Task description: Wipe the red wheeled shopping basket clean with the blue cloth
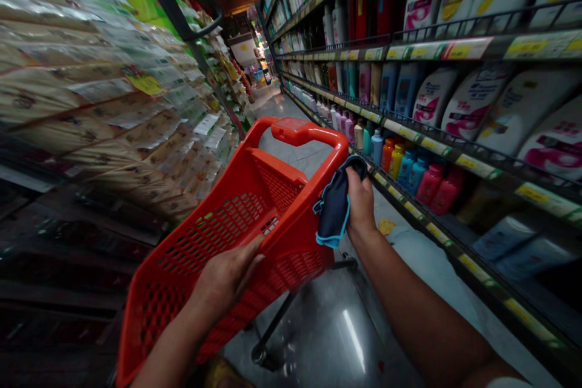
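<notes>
A red plastic shopping cart (291, 236) stands tilted across the middle of the view, its basket of perforated walls with a looped handle (295, 131) at the far end. My left hand (230, 273) is closed over the near side rim, the thumb outside and the fingers partly hidden by the hand. In my right hand (361, 197) is a dark navy cloth (334, 203) with a bright blue stitched edge. The cloth lies against the cart's right corner, just below the handle, and my right fingers are mostly hidden behind it.
Shelves of shampoo bottles (475, 103) run along the right, with small coloured bottles (409, 167) lower down. Stacked plastic-wrapped packs (91, 91) rise on the left, blurred. A dark looped handle on a pole (186, 6) stands there. Shiny grey floor (327, 321) shows below.
</notes>
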`<action>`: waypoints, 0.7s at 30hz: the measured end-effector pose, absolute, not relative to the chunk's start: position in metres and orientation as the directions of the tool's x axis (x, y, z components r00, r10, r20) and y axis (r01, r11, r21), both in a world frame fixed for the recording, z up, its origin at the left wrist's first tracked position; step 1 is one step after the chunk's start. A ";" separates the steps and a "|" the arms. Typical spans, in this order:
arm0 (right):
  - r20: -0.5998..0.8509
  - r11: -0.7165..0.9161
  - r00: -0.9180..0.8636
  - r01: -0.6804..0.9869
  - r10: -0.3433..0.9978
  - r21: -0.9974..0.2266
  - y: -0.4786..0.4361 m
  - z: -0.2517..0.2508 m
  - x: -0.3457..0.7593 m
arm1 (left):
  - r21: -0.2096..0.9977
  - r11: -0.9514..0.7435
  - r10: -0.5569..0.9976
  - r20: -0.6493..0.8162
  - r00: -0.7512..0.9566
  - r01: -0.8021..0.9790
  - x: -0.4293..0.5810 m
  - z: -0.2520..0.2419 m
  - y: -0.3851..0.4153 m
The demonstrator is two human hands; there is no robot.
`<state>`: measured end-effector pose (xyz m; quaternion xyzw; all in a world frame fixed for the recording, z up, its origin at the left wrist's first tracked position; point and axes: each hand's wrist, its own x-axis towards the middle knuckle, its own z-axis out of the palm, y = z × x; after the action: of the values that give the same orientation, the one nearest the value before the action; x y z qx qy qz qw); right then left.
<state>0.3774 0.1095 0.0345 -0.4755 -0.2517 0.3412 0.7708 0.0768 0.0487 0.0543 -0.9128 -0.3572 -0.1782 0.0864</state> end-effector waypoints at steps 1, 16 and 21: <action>0.091 0.365 0.716 -0.238 0.692 -0.900 0.108 0.041 0.382 | -0.034 -0.737 0.608 0.400 0.685 0.675 0.077 0.054 0.045; 0.562 0.523 -0.068 0.471 0.824 -0.710 0.051 0.136 0.473 | 0.227 -0.620 0.763 0.397 0.509 0.751 0.072 0.076 -0.002; 0.560 0.663 -0.354 0.415 0.749 -0.623 0.028 0.156 0.465 | 0.288 -0.613 0.763 0.458 0.457 0.735 0.114 0.090 -0.018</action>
<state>0.4655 0.0283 0.1557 -0.3635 -0.8005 0.1907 0.4367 0.1135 -0.0184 0.0905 -0.8531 -0.4390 -0.2809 -0.0244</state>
